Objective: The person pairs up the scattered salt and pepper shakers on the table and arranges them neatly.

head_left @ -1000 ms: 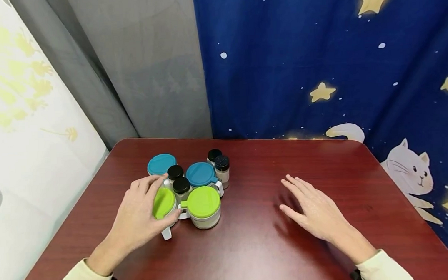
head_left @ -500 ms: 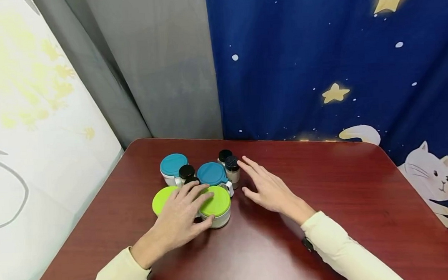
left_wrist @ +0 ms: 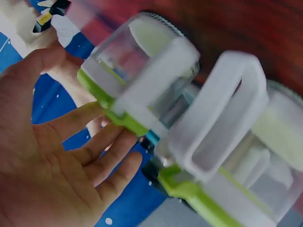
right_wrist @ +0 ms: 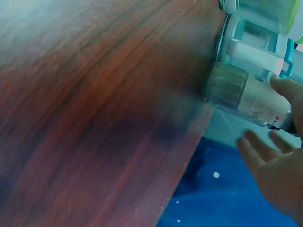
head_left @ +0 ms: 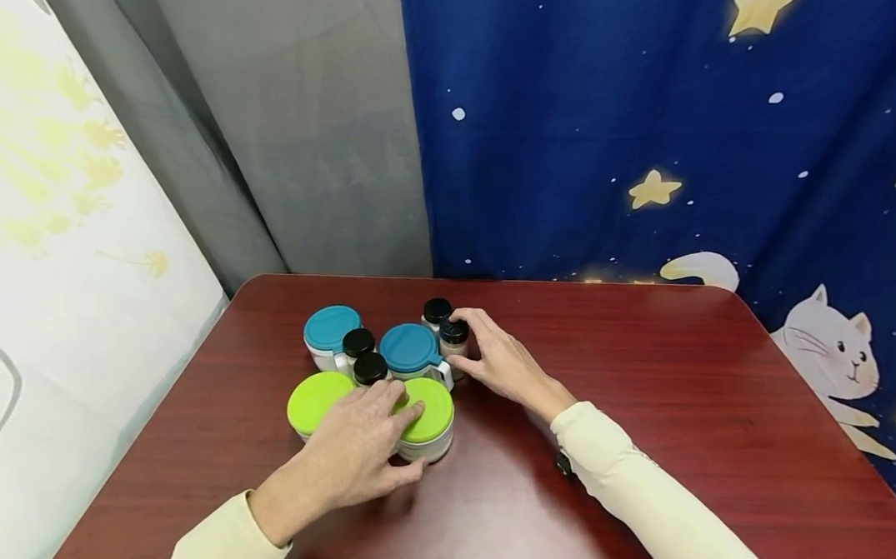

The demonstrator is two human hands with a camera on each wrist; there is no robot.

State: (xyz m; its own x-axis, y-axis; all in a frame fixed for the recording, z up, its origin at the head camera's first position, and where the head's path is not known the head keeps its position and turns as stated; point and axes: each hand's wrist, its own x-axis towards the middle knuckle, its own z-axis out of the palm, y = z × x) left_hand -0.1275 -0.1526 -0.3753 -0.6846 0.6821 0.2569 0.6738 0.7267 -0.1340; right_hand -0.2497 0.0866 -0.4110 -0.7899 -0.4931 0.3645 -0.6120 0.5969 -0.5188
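Note:
My left hand (head_left: pixel 361 446) lies with spread, nearly straight fingers over the green-lidded jar (head_left: pixel 429 409) at the front, its fingertips at the lid. The left wrist view shows those fingers loosely extended beside the lid of the clear jar (left_wrist: pixel 137 71) with a white handle. At the cluster's right, my right hand (head_left: pixel 508 364) reaches around a black-capped seasoning bottle (head_left: pixel 454 333). Its thumb is close to the bottle's side. In the right wrist view the bottle (right_wrist: pixel 255 97) stands beside the thumb, while the other visible fingers are apart from it; contact at the cap is unclear.
Another green-lidded jar (head_left: pixel 318 400) stands left of my left hand. Behind are two blue-lidded jars, one left (head_left: pixel 332 326) and one central (head_left: pixel 408 346), and more black-capped bottles (head_left: pixel 358 342). The reddish-brown table (head_left: pixel 648 387) meets curtains at its far edge.
My left hand has moved right from the left green-lidded jar to the other one. My right hand has crossed leftward from the table's right side to the black-capped bottle.

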